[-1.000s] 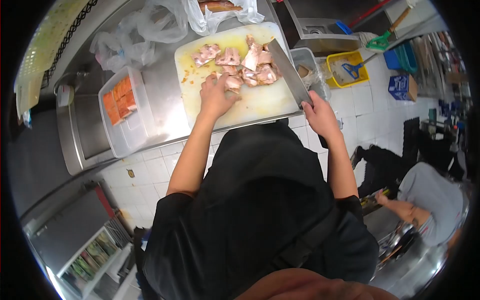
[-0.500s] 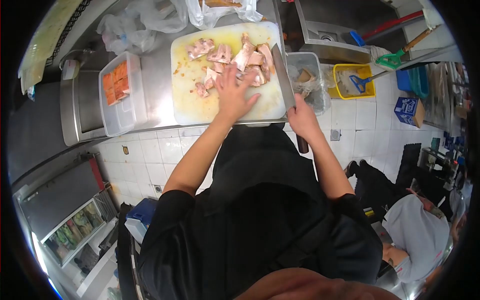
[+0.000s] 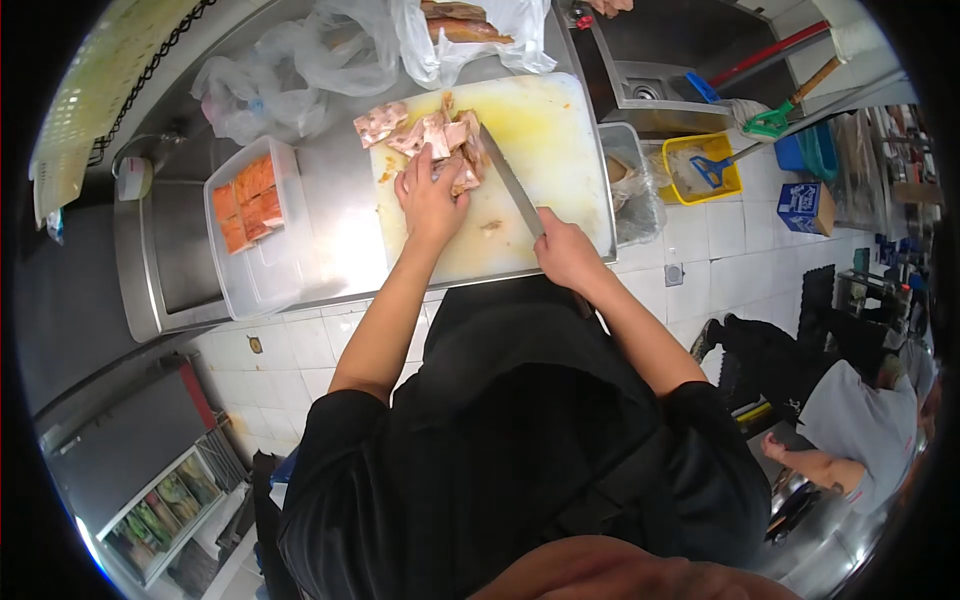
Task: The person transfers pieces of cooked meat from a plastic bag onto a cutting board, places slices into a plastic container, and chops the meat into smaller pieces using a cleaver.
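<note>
A steel-and-tile kitchen on my remote feed.
I see a white square-tiled floor (image 3: 705, 225) with a small square metal drain cover (image 3: 674, 274), a shiny stainless-steel counter (image 3: 335, 225) above it, and a rectangular stainless-steel sink (image 3: 640, 60) off the counter's right end; lower left, I make out a dark-grey cabinet with a glass-windowed front (image 3: 165, 515) and a bright white strip of light (image 3: 92, 548) at the view's edge.

The bare left hand (image 3: 432, 210) touches a heap of pale pink meat chunks (image 3: 438, 134) on a rectangular white cutting board (image 3: 555, 150); the right hand (image 3: 570, 252) has a long steel-bladed knife (image 3: 513, 188) in its grip, blade just beside the heap. A clear plastic tub (image 3: 264, 276) (orange slabs (image 3: 261, 211) inside) stands on the stainless-steel bench (image 3: 340, 220).
</note>
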The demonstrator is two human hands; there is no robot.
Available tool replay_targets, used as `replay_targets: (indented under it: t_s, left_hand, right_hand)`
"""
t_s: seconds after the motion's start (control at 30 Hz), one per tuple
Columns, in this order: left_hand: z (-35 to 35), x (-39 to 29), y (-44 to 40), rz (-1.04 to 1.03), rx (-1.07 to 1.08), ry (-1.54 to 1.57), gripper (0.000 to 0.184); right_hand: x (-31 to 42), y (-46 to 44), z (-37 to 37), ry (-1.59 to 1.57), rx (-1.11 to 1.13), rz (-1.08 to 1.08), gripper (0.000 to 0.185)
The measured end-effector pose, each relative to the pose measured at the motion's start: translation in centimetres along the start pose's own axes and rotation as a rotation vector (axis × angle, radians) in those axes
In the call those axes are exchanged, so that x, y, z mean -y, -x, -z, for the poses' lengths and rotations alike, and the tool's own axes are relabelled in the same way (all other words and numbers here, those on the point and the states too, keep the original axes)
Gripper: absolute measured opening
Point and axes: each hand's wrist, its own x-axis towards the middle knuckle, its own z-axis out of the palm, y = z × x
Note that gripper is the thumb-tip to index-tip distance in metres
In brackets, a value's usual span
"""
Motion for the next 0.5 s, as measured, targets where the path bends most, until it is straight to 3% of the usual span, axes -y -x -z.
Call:
replay_targets:
  t_s: [0.17, 0.23, 0.3, 0.37, 0.43, 0.47, 0.5]
  left_hand:
    - [2.5, 1.3, -1.2, -0.059, -0.02, 0.155, 0.051]
    - [3.2, 1.5, -3.2, -0.187, -0.157, 0.236, 0.049]
    - [3.4, 1.8, -6.2, -0.229, -0.131, 0.261, 0.052]
    - [3.0, 1.1, -9.5, -0.201, 0.003, -0.019, 0.049]
    - [4.2, -1.4, -12.6, -0.214, 0.482, -0.196, 0.044]
    - [3.0, -1.5, -13.5, -0.316, 0.494, -0.233, 0.046]
    - [1.9, -2.4, -14.7, -0.197, 0.631, -0.279, 0.052]
  right_hand:
    - [1.1, -0.1, -0.1, -0.031, -0.067, -0.036, 0.034]
    - [0.9, 0.8, -0.4, -0.109, -0.168, -0.084, 0.037]
    - [1.4, 1.7, -0.5, -0.157, -0.181, -0.133, 0.038]
    - [0.9, 2.9, -0.5, -0.18, -0.19, -0.17, 0.038]
    - [-2.0, 3.7, -2.6, -0.121, -0.321, -0.078, 0.038]
    - [-0.8, 5.0, -1.2, -0.103, -0.274, -0.14, 0.038]
    - [-1.5, 5.8, -1.0, -0.106, -0.271, -0.116, 0.037]
